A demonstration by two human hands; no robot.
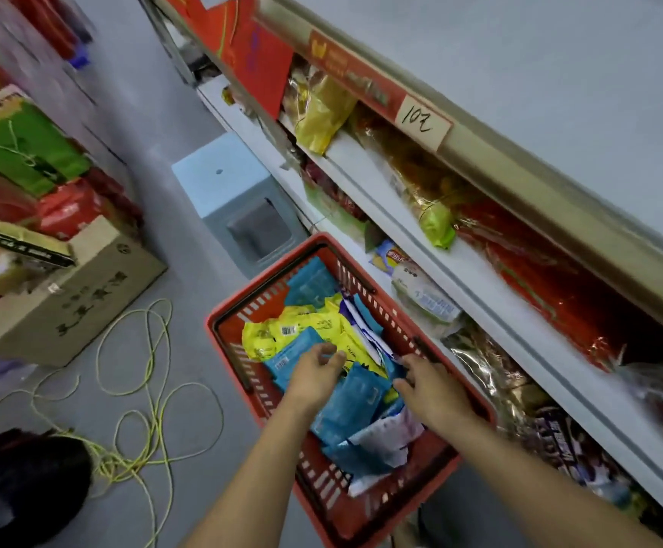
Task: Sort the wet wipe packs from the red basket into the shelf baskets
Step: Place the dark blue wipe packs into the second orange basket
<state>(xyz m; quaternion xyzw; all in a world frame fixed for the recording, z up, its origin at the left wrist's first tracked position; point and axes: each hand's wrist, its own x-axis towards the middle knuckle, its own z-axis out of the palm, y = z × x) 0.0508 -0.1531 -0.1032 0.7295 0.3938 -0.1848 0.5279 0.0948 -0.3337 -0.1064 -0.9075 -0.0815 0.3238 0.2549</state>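
Note:
The red basket (234,314) sits on the floor against the shelf, full of wet wipe packs: blue packs (351,405), yellow packs (302,320) and white ones (389,429). Both my hands are down inside it. My left hand (316,373) rests on a blue pack with fingers curled over the pile. My right hand (426,383) lies by the basket's right rim, fingers spread on the packs. Neither hand visibly lifts a pack. No shelf baskets are clearly visible.
A white shelf (460,263) with bagged goods runs along the right. A grey box (238,199) stands behind the basket. Cardboard boxes (68,294) and stacked goods fill the left. A yellow-green cord (140,389) loops over the floor. A dark object (25,480) sits bottom left.

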